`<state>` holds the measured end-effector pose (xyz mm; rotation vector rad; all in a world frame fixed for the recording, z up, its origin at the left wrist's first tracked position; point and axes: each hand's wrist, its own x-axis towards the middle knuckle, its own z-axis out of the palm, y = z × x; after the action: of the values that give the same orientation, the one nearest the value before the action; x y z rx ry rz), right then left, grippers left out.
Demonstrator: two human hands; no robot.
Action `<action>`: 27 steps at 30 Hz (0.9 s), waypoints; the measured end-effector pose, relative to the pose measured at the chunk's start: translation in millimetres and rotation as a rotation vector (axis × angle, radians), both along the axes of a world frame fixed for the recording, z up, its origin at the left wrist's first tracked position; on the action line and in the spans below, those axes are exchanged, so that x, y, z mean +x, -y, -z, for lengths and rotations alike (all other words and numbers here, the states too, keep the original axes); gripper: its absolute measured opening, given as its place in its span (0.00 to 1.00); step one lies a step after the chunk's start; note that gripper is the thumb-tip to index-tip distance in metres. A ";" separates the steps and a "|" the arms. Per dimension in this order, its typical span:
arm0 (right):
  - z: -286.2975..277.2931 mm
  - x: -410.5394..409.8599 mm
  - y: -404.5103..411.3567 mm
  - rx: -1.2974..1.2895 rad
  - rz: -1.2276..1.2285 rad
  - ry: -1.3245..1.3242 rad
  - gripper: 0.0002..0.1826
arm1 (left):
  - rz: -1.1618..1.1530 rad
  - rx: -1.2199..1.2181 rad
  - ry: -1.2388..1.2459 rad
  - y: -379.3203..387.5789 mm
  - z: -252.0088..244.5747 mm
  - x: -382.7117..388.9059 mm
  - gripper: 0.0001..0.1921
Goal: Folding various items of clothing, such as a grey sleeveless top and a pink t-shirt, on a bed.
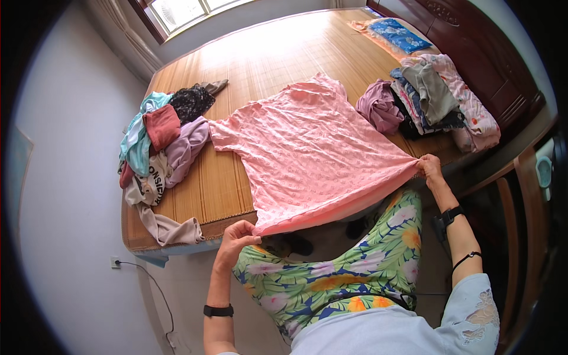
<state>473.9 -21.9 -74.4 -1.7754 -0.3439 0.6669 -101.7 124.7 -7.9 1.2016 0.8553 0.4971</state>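
A pink short-sleeved T-shirt (310, 155) with a faint tone-on-tone pattern lies spread over the bed, its neck end away from me. Wrinkles run across its body. My left hand (237, 242) pinches the left corner of the hem between thumb and fingers. At the opposite hem corner, my right hand (430, 170) grips the cloth in closed fingers. Between the two hands the hem is stretched and hangs over the near edge of the bed, sagging slightly so that some of the inside shows.
A bamboo mat (248, 53) covers the bed. To the left sits a jumbled heap of clothes (162, 133); a stack of folded clothes (428, 97) is at the right near the dark wooden headboard (483, 57). A wooden chair (528, 213) stands at right. A cable (157, 284) runs from a wall socket.
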 end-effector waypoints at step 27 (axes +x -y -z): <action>4.6 17.1 13.3 -0.414 -0.096 0.795 0.08 | -0.194 0.541 -0.437 25.4 13.9 12.9 0.12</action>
<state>491.0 -35.2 -79.1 -2.3916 -0.8767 0.0555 -88.7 99.3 -21.8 1.7730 1.2665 0.6610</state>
